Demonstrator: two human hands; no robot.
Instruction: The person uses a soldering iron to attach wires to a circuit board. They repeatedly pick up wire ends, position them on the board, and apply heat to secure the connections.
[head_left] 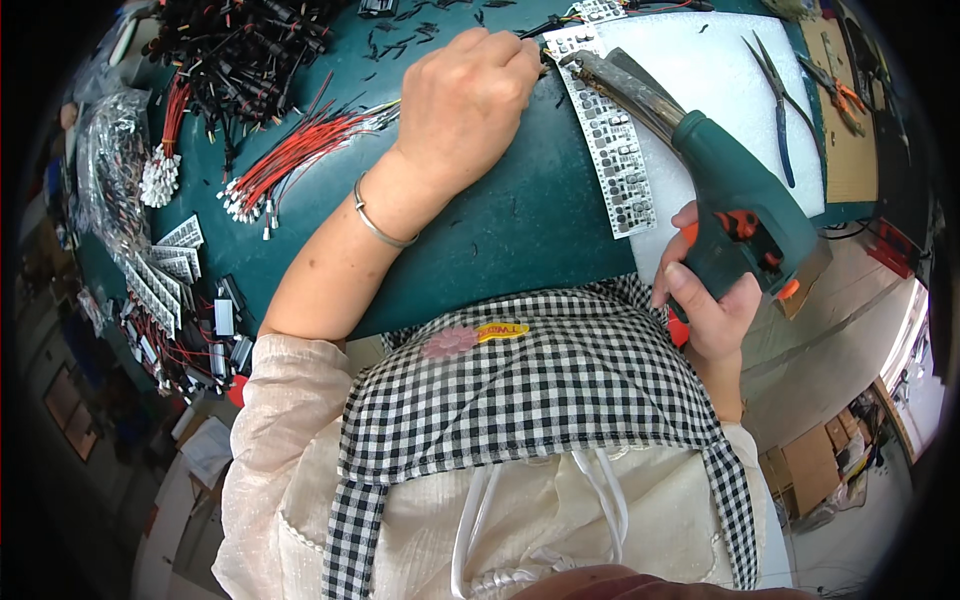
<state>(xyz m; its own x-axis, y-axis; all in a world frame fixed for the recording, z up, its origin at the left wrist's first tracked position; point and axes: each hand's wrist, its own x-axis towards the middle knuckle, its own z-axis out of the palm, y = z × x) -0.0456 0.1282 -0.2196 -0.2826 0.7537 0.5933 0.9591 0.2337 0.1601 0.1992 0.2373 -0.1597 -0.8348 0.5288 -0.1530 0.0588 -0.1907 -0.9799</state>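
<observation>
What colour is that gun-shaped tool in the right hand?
The gun-shaped tool is dark green with some orange-red, best seen in the head view.

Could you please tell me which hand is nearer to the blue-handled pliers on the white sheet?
The right. The right hand grips the green tool, below the pliers in the picture; the left hand is farther off, to their left, beyond the circuit strip.
</observation>
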